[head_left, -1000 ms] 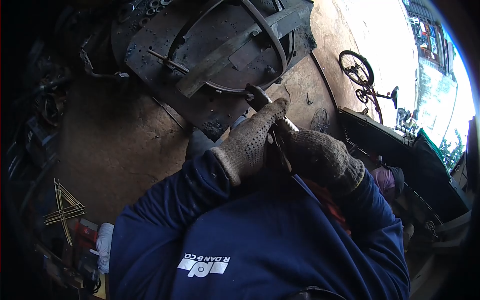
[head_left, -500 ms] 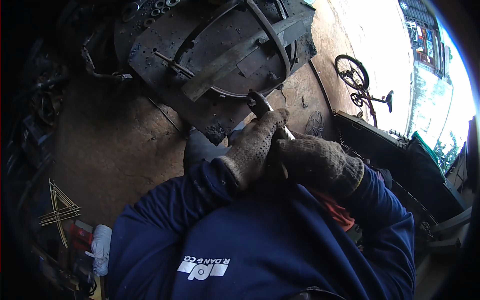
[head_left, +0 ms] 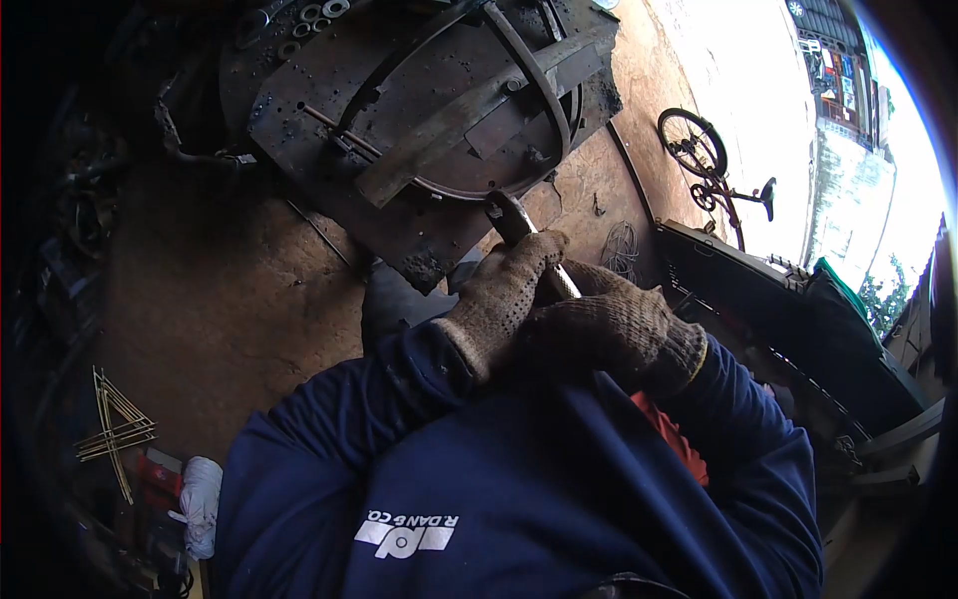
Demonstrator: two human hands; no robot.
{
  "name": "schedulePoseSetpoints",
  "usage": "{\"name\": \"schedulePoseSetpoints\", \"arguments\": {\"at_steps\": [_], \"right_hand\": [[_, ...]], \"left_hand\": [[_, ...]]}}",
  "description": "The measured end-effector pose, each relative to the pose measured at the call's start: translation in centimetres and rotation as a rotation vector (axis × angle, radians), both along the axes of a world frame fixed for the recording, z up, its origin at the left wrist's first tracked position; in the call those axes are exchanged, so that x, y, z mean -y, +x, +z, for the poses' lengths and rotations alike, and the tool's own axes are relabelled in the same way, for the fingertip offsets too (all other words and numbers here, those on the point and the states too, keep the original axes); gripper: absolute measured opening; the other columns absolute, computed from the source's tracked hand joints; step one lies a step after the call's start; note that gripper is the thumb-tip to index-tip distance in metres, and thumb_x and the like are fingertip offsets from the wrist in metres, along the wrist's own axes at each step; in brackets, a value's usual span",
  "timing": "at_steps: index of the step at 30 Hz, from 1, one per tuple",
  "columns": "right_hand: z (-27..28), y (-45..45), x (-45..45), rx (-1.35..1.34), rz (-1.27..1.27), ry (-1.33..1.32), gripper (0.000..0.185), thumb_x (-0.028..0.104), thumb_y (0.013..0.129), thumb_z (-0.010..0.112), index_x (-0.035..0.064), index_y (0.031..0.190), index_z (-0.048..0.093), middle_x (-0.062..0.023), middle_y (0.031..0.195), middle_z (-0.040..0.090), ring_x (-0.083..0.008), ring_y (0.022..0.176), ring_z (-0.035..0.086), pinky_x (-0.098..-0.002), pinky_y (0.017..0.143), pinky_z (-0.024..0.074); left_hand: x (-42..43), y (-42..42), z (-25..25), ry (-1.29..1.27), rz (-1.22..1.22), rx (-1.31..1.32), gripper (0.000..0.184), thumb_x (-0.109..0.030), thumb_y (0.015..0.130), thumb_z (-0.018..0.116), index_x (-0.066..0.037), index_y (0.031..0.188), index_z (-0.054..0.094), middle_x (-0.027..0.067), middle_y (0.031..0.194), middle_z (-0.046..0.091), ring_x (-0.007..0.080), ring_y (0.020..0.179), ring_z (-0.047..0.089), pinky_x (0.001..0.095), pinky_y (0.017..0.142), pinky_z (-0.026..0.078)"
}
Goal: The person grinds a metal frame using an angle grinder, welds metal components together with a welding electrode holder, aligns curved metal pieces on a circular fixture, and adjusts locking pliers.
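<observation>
A wrench-like metal bar (head_left: 513,222) has a dark, jaw-like head and a lighter ridged handle. Its head meets the curved edge of a metal strip frame (head_left: 529,60) on a steel plate (head_left: 329,160). My left hand (head_left: 499,299), in a brown knit glove with dotted grip, is closed around the handle just below the head. Lower on the same bar, my right hand (head_left: 624,324), in a matching glove, is also closed; the handle's far end disappears inside it. A flat bar (head_left: 439,145) with a bolt lies across the plate, inside the bent frame.
Metal rings (head_left: 311,14) lie on the plate's far side. A coil of wire (head_left: 621,250) rests on the floor to the right, near a dark box-like object (head_left: 758,290). Beyond is a bicycle (head_left: 699,150). Thin yellowish rods (head_left: 115,429) lie at lower left.
The view has shifted slightly. My right hand has moved a little left, closer to my left hand, and the bar has shifted slightly down. Both hands keep their hold.
</observation>
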State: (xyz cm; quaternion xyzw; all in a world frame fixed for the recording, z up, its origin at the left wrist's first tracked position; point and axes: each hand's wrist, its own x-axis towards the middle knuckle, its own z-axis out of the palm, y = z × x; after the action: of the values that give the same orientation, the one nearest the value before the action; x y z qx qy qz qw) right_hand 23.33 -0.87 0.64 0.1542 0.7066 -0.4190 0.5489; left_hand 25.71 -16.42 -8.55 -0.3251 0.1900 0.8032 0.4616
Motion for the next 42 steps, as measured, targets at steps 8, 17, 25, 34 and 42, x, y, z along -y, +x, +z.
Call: {"name": "schedulePoseSetpoints", "arguments": {"at_steps": [8, 17, 25, 34, 42], "right_hand": [[2.2, -0.6, 0.7, -0.11, -0.217, 0.049, 0.05, 0.042, 0.103, 0.056, 0.0039, 0.136, 0.058, -0.0079, 0.103, 0.067, -0.0126, 0.09, 0.061, -0.0291, 0.08, 0.0515], [0.1, 1.0, 0.1, -0.693, -0.343, -0.244, 0.058, 0.027, 0.099, 0.067, 0.0049, 0.149, 0.046, -0.0132, 0.143, 0.052, -0.0173, 0.106, 0.061, -0.0348, 0.087, 0.0528], [2.4, 0.2, -1.3, -0.491, -0.253, -0.386, 0.047, 0.023, 0.099, 0.066, 0.0017, 0.14, 0.056, -0.0115, 0.125, 0.063, -0.0207, 0.117, 0.06, -0.0359, 0.099, 0.049], [4.3, -2.6, -0.9, -0.817, 0.356, -0.21, 0.035, 0.012, 0.095, 0.068, 0.005, 0.129, 0.065, -0.0117, 0.103, 0.068, -0.021, 0.096, 0.069, -0.034, 0.083, 0.0567], [4.8, -2.0, -0.7, -0.612, 0.178, -0.121, 0.031, 0.008, 0.097, 0.063, 0.0017, 0.127, 0.064, -0.0116, 0.104, 0.071, -0.02, 0.091, 0.07, -0.0342, 0.081, 0.0586]], "left_hand": [[1.0, -0.1, -0.5, 0.205, 0.08, 0.081, 0.047, -0.05, 0.094, 0.068, -0.01, 0.117, 0.058, 0.0057, 0.099, 0.063, 0.0154, 0.088, 0.064, 0.0317, 0.083, 0.054], [1.7, -0.8, -0.3, 0.116, 0.223, -0.183, 0.052, -0.051, 0.105, 0.045, -0.003, 0.119, 0.059, 0.0124, 0.106, 0.068, 0.0219, 0.091, 0.069, 0.0392, 0.077, 0.059], [-1.5, 0.6, -1.5, -0.218, 0.235, -0.529, 0.036, -0.035, 0.104, 0.057, -0.002, 0.119, 0.059, 0.0079, 0.099, 0.069, 0.0166, 0.088, 0.068, 0.0291, 0.075, 0.059], [-2.5, 2.0, -1.4, 0.592, 0.602, -0.319, 0.029, -0.007, 0.103, 0.055, -0.006, 0.132, 0.053, 0.007, 0.117, 0.066, 0.0115, 0.101, 0.066, 0.026, 0.087, 0.059], [-1.9, 2.8, 0.1, 0.655, 0.451, -0.078, 0.03, -0.013, 0.101, 0.059, -0.006, 0.13, 0.054, 0.0098, 0.119, 0.066, 0.0189, 0.103, 0.068, 0.034, 0.089, 0.058]]}}
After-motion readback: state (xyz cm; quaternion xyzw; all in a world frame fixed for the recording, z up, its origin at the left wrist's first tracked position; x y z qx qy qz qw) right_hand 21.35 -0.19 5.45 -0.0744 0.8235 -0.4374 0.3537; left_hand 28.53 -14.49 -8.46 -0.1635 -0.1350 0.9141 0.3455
